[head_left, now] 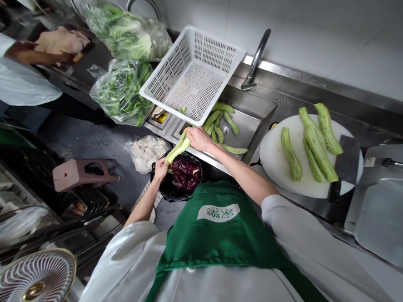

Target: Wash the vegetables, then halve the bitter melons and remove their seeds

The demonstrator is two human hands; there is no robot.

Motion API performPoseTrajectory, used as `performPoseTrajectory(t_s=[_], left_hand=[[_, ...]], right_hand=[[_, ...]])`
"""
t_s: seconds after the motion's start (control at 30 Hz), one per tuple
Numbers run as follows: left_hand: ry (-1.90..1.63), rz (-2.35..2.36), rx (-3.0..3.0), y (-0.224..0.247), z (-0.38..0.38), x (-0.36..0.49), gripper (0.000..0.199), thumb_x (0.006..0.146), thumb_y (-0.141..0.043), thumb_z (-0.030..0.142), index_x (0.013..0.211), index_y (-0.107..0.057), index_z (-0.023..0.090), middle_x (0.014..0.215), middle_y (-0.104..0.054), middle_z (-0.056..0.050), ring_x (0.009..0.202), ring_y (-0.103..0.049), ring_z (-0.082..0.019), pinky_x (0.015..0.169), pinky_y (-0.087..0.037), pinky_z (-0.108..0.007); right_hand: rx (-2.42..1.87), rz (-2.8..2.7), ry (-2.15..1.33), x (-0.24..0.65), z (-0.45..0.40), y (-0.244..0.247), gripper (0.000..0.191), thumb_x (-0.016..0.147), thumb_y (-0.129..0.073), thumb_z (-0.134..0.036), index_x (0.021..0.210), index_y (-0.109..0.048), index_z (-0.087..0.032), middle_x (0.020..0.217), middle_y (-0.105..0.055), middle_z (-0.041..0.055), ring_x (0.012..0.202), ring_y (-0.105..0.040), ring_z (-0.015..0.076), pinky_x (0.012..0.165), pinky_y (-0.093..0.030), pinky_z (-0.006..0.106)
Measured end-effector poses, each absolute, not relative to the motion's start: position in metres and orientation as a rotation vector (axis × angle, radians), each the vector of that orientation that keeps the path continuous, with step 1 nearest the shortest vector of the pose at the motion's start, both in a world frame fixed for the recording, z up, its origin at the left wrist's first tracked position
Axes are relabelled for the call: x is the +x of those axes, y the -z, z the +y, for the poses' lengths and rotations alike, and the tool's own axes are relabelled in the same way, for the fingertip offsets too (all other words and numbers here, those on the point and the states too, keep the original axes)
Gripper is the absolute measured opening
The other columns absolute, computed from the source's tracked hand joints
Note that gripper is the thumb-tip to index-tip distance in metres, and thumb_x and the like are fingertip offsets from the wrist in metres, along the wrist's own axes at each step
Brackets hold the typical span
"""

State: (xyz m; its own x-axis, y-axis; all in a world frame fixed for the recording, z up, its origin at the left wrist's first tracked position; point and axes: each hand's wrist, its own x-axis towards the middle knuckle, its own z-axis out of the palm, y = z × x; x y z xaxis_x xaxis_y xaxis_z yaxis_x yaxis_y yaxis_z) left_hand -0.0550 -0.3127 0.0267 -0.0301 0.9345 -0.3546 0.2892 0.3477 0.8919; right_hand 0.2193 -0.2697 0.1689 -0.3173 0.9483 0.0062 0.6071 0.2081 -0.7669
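Note:
A long, pale green gourd piece [178,149] is stretched between my two hands, its cut inner side partly showing. My left hand [160,169] grips its lower end, with fingers closed around it. At the upper end, my right hand [198,139] is closed on it too. Directly below lies a bin lined with a black bag [168,189], holding dark purple leafy scraps [186,172]. Several whole green gourds [216,122] lie in the steel sink [246,107] beyond my right hand. Larger split gourd pieces [315,139] rest on a round white cutting board [273,151].
A cleaver [347,160] lies on the board's right side. Over the sink sits a white plastic basket [197,78], beside a faucet [257,56]. Bagged greens [123,92] stand left of it. A pink stool [83,173] and a fan [34,289] are left; a co-worker [8,67] handles meat.

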Motion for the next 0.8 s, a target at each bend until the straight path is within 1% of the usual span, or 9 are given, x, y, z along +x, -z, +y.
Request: performPoseTrajectory(t_s=[0.1, 0.17, 0.23, 0.4, 0.5, 0.57, 0.7, 0.77, 0.8], left_hand=[[-0.744, 1.477, 1.098, -0.029, -0.314, -0.061, 0.014, 0.065, -0.064, 0.028, 0.071, -0.065, 0.015, 0.06, -0.062, 0.0, 0.052, -0.051, -0.01, 0.051, -0.039, -0.021], [-0.699, 1.395, 0.986, -0.03, -0.316, -0.066, 0.018, 0.064, -0.065, 0.027, 0.078, -0.066, 0.015, 0.066, -0.065, -0.001, 0.057, -0.056, -0.011, 0.055, -0.045, -0.023], [-0.669, 1.347, 0.875, -0.031, -0.32, -0.069, 0.021, 0.065, -0.065, 0.027, 0.082, -0.066, 0.016, 0.068, -0.065, -0.002, 0.058, -0.057, -0.012, 0.053, -0.045, -0.024], [-0.753, 1.406, 0.808, -0.027, -0.324, -0.063, 0.014, 0.065, -0.061, 0.024, 0.078, -0.061, 0.017, 0.061, -0.057, 0.001, 0.045, -0.043, -0.007, 0.039, -0.027, -0.019], [-0.801, 1.453, 0.804, -0.022, -0.324, -0.061, 0.019, 0.063, -0.062, 0.026, 0.08, -0.062, 0.018, 0.058, -0.056, 0.003, 0.043, -0.041, -0.007, 0.038, -0.025, -0.018], [-0.791, 1.487, 0.855, -0.018, -0.325, -0.066, 0.024, 0.062, -0.063, 0.029, 0.083, -0.063, 0.017, 0.062, -0.058, 0.001, 0.045, -0.044, -0.008, 0.039, -0.029, -0.019], [-0.657, 1.596, 1.056, -0.007, -0.338, -0.089, 0.025, 0.064, -0.062, 0.037, 0.078, -0.064, 0.016, 0.072, -0.065, -0.005, 0.05, -0.051, -0.011, 0.045, -0.04, -0.023], [-0.551, 1.628, 1.121, 0.002, -0.346, -0.106, 0.025, 0.064, -0.065, 0.038, 0.077, -0.065, 0.017, 0.073, -0.067, -0.007, 0.058, -0.059, -0.017, 0.051, -0.047, -0.026], [-0.414, 1.685, 1.215, 0.008, -0.35, -0.115, 0.024, 0.065, -0.066, 0.039, 0.076, -0.065, 0.018, 0.073, -0.068, -0.007, 0.063, -0.062, -0.02, 0.055, -0.049, -0.028]], right_hand=[[-1.429, -1.998, -0.94, 0.22, -0.269, -0.17, 0.031, 0.102, -0.042, -0.016, 0.105, -0.072, -0.01, 0.092, -0.073, 0.0072, 0.076, -0.062, 0.0139, 0.072, -0.042, 0.024], [-1.428, -1.999, -0.938, 0.221, -0.27, -0.17, 0.03, 0.102, -0.042, -0.017, 0.107, -0.072, -0.011, 0.092, -0.073, 0.0067, 0.076, -0.062, 0.014, 0.072, -0.042, 0.024], [-1.43, -1.999, -0.925, 0.224, -0.27, -0.17, 0.03, 0.101, -0.043, -0.017, 0.107, -0.072, -0.011, 0.091, -0.073, 0.0063, 0.078, -0.062, 0.015, 0.073, -0.042, 0.024], [-1.406, -1.983, -0.901, 0.231, -0.27, -0.169, 0.029, 0.099, -0.044, -0.017, 0.1, -0.073, -0.013, 0.089, -0.072, 0.0056, 0.078, -0.062, 0.0163, 0.073, -0.04, 0.024], [-1.406, -1.962, -0.913, 0.233, -0.269, -0.172, 0.029, 0.099, -0.044, -0.017, 0.1, -0.072, -0.013, 0.09, -0.072, 0.0059, 0.079, -0.062, 0.0165, 0.073, -0.04, 0.024], [-1.411, -1.958, -0.93, 0.235, -0.27, -0.174, 0.029, 0.098, -0.043, -0.018, 0.099, -0.072, -0.014, 0.089, -0.072, 0.0057, 0.081, -0.063, 0.017, 0.075, -0.04, 0.024], [-1.458, -1.82, -0.884, 0.254, -0.276, -0.175, 0.028, 0.097, -0.044, -0.021, 0.103, -0.071, -0.016, 0.093, -0.072, 0.0055, 0.089, -0.065, 0.0191, 0.083, -0.044, 0.025], [-1.499, -1.642, -0.87, 0.276, -0.284, -0.169, 0.028, 0.096, -0.045, -0.025, 0.103, -0.07, -0.017, 0.096, -0.072, 0.0051, 0.091, -0.067, 0.0193, 0.085, -0.047, 0.026], [-1.52, -1.526, -0.891, 0.291, -0.29, -0.164, 0.028, 0.096, -0.045, -0.027, 0.103, -0.07, -0.017, 0.094, -0.072, 0.0046, 0.089, -0.068, 0.019, 0.084, -0.049, 0.026]])
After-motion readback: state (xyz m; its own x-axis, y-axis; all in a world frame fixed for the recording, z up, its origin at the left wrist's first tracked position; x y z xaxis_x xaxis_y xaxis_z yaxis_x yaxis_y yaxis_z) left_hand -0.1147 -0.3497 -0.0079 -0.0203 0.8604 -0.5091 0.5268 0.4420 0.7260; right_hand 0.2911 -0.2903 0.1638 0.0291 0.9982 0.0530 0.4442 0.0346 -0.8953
